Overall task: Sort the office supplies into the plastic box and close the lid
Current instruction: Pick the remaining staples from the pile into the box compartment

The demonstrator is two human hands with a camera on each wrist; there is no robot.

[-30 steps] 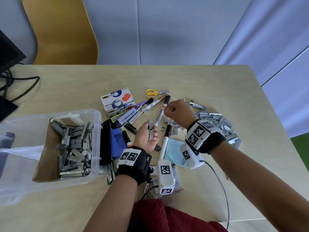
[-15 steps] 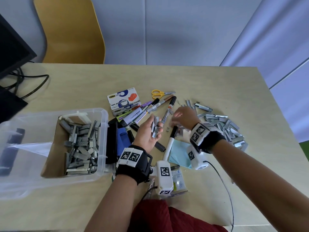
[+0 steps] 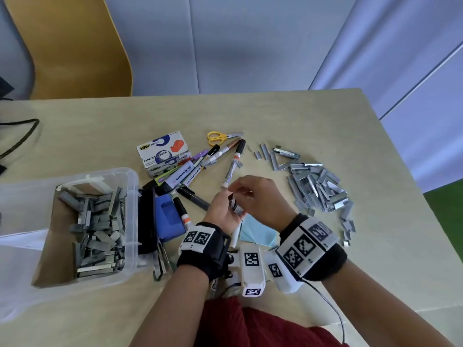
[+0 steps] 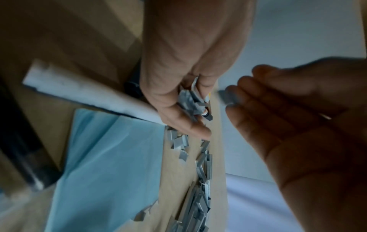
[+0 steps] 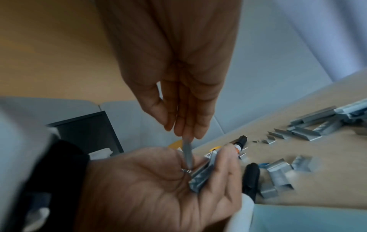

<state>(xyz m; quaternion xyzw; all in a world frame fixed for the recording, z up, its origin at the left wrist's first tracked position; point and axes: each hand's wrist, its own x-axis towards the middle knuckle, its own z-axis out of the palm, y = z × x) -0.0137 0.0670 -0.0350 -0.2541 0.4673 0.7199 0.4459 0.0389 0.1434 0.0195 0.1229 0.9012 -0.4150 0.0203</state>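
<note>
My left hand (image 3: 229, 205) is palm up above the table and cups a few grey staple strips (image 3: 236, 208) in its curled fingers. In the right wrist view the same strips (image 5: 200, 175) lie across the left hand (image 5: 200, 166). My right hand (image 3: 241, 194) is just above it and pinches one staple strip (image 5: 187, 154) at the fingertips (image 5: 183, 133), its lower end touching the left palm. The clear plastic box (image 3: 132, 196) stands open at the left, with several staple strips (image 3: 97, 221) inside. A loose pile of staples (image 3: 318, 189) lies to the right.
Markers (image 3: 213, 159), yellow scissors (image 3: 221, 136), a tape dispenser carton (image 3: 162, 149), a blue stapler (image 3: 166, 216) and a black item (image 3: 146, 221) lie between the box and my hands. Light blue paper (image 3: 255, 232) lies under the hands. A yellow chair (image 3: 70, 46) stands behind the table.
My right hand went down to the table by the markers, then came back over the left palm with a staple strip. The left hand kept hold of its strips.
</note>
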